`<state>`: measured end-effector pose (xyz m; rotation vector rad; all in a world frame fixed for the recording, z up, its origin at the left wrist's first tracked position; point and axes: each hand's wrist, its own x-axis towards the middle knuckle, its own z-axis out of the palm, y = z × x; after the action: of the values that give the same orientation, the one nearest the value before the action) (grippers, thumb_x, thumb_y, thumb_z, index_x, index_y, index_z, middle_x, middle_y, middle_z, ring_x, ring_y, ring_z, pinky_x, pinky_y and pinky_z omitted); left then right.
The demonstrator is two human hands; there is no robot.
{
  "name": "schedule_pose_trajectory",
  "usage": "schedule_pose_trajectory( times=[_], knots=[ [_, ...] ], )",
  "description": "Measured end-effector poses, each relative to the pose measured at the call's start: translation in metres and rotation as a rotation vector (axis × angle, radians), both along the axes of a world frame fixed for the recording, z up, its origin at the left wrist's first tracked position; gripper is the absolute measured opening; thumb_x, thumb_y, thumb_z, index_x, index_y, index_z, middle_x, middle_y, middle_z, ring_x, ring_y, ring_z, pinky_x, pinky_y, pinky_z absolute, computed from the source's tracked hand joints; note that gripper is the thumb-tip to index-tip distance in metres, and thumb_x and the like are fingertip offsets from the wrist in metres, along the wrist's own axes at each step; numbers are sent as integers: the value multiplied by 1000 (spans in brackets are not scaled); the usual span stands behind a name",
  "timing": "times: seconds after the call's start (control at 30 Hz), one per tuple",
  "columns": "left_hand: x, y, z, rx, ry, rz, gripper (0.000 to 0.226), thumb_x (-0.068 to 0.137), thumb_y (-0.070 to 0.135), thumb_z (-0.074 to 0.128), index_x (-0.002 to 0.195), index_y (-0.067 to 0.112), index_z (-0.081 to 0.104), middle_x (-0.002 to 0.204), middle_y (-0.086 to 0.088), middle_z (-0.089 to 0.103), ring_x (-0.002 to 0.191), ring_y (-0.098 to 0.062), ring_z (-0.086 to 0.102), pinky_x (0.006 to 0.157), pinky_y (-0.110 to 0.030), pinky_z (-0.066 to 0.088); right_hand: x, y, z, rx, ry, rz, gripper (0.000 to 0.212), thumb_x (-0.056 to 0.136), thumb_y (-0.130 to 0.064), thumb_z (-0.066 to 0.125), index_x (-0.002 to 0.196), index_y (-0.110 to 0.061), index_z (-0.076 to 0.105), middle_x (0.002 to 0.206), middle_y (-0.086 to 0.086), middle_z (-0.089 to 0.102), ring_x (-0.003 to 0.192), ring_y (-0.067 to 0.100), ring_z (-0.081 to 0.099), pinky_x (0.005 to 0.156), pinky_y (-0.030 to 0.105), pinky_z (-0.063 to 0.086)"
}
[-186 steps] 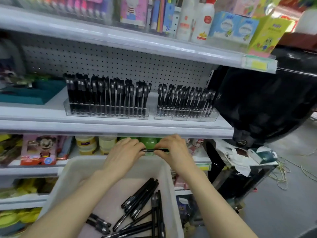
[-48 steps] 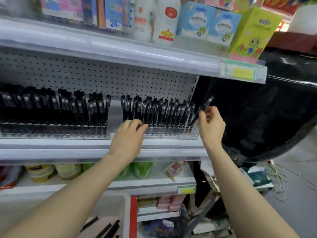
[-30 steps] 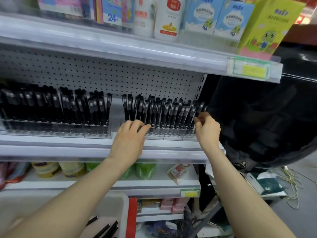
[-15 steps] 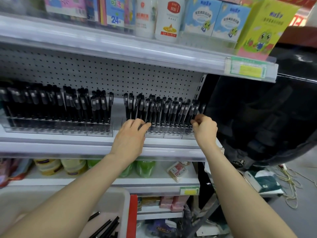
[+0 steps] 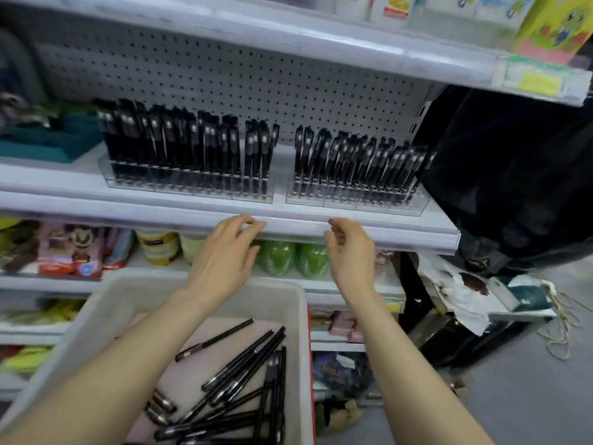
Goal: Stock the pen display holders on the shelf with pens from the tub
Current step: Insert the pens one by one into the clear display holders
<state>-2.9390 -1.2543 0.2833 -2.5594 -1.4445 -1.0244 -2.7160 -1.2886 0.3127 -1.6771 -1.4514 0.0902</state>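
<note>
Two clear pen display holders stand on the middle shelf [image 5: 321, 224], the left holder [image 5: 189, 184] and the right holder [image 5: 356, 200], both packed with upright black pens. Below, a white tub [image 5: 106, 313] holds several loose black pens [image 5: 244, 380]. My left hand [image 5: 227, 252] hovers in front of the shelf's front edge with fingers relaxed, holding nothing. My right hand [image 5: 349, 248] hangs beside it, fingers loosely curled, empty.
A black bag [image 5: 513, 175] hangs at the right end of the shelf. Green packs [image 5: 292, 258] and jars sit on the shelf below. Boxes stand on the top shelf [image 5: 288, 30]. A teal tray [image 5: 57, 139] lies left of the holders.
Both hands have drawn back from the right holder and come down in front of the shelf edge, above the tub. The pen my right hand held now stands in the holder. The view tilted down.
</note>
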Motion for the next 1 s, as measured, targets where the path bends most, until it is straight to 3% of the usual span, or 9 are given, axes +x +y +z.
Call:
schedule_pose_trajectory(
  times=[0.07, 0.17, 0.3, 0.4, 0.53, 0.63, 0.73, 0.87, 1.0],
  knots=[
    [-32, -12, -18, -25, -21, 36, 40, 89, 17, 62, 129, 15, 58, 124, -7, 54, 110, -30, 53, 87, -42, 51, -35, -15, -13, -5, -7, 67, 21, 92, -11, 60, 112, -10, 68, 102, 6, 68, 92, 21, 64, 84, 34, 51],
    [-77, -28, -49, -72, 18, 81, 42, 88, 19, 59, 130, 15, 58, 123, -10, 54, 109, -34, 54, 93, -45, 47, -78, -30, -34, -50, -15, 125, 19, 90, -8, 62, 107, -9, 71, 100, 6, 69, 89, 21, 64, 80, 24, 45],
    [-112, -39, -68, -139, 120, 99, 54, 86, 32, 43, 137, 16, 53, 128, -12, 52, 118, -36, 49, 100, -52, 39, -119, -42, -58, -167, -30, 160, 22, 87, -5, 59, 103, -13, 72, 101, 6, 68, 90, 23, 64, 82, 30, 49],
    [-113, -40, -68, -139, 139, 112, 54, 84, 29, 48, 137, 16, 50, 126, -12, 52, 120, -35, 46, 107, -52, 32, -137, -47, -70, -249, -67, 201, 29, 85, 4, 53, 98, -12, 74, 101, 7, 66, 92, 24, 63, 84, 32, 49],
    [-108, -42, -70, -114, 113, 124, 60, 79, 17, 68, 136, 15, 50, 123, -13, 52, 120, -35, 44, 113, -51, 23, -137, -51, -87, -375, -290, 321, 32, 86, 4, 52, 105, -11, 73, 108, 5, 67, 101, 23, 61, 81, 28, 45],
    [-107, -42, -70, -100, 107, 125, 58, 78, 18, 64, 135, 14, 51, 120, -13, 52, 118, -35, 44, 113, -50, 21, -136, -52, -98, -484, -430, 409, 36, 84, 2, 53, 114, -12, 69, 116, 6, 63, 108, 26, 57, 81, 26, 40],
    [-107, -43, -70, -109, 121, 126, 57, 79, 21, 58, 135, 15, 51, 121, -12, 52, 119, -34, 44, 114, -52, 21, -139, -51, -106, -519, -533, 467, 35, 81, 1, 57, 111, -13, 69, 113, 7, 63, 110, 28, 53, 85, 30, 42],
    [-108, -43, -70, -112, 112, 126, 54, 82, 19, 57, 135, 17, 52, 122, -10, 53, 120, -33, 44, 114, -53, 21, -140, -50, -106, -519, -560, 468, 20, 80, -2, 60, 95, -10, 68, 105, 9, 62, 105, 28, 52, 83, 33, 43],
    [-107, -42, -68, -106, 79, 124, 51, 83, 12, 60, 133, 17, 54, 120, -10, 54, 117, -32, 45, 113, -52, 24, -137, -50, -101, -523, -506, 455, 15, 83, -8, 63, 97, -11, 66, 103, 9, 64, 103, 28, 53, 83, 34, 41]
  ],
)
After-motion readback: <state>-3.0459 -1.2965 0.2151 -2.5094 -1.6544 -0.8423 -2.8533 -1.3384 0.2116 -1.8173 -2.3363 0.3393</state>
